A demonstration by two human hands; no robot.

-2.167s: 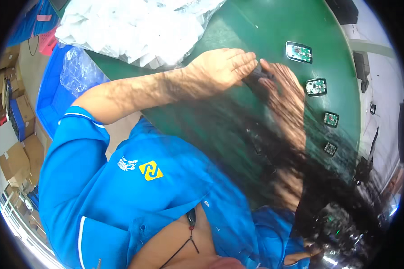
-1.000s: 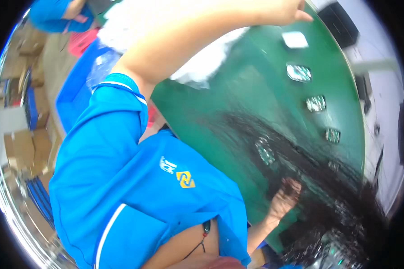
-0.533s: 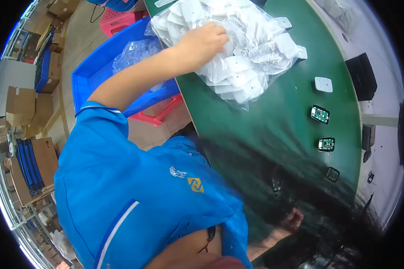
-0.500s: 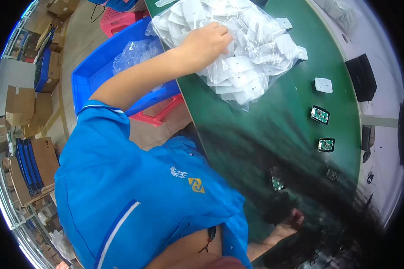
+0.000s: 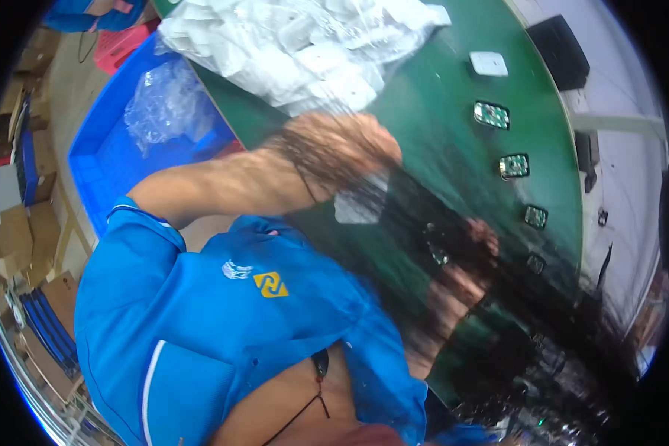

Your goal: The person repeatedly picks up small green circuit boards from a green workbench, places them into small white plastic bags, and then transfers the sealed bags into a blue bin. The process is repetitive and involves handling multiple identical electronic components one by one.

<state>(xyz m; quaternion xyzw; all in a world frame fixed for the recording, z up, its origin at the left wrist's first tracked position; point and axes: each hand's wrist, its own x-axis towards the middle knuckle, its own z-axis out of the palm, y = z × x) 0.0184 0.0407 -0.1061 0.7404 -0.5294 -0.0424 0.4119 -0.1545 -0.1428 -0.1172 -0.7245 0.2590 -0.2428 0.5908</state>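
My left hand (image 5: 346, 149) is closed on a thin white plastic cover (image 5: 361, 199), which hangs below the fingers over the green table (image 5: 416, 149). Just beyond that hand lies a clear bag full of white covers (image 5: 305, 52). My right hand (image 5: 467, 260) is over the table, close to a small dark housing (image 5: 436, 247). Dark strands of hair hang across both hands. They smear the right fingers, so I cannot tell whether these touch the housing.
Along the right side stand a white cover piece (image 5: 488, 64) and several dark housings with green circuit boards (image 5: 492, 114). A blue bin (image 5: 97, 156) with crumpled clear plastic (image 5: 167, 104) adjoins the table's left edge. A black box (image 5: 559, 52) stands beyond the far right edge.
My left hand has come out of the bag toward me with a white cover. The right hand has moved up toward the small dark housing. The whole view has shifted.
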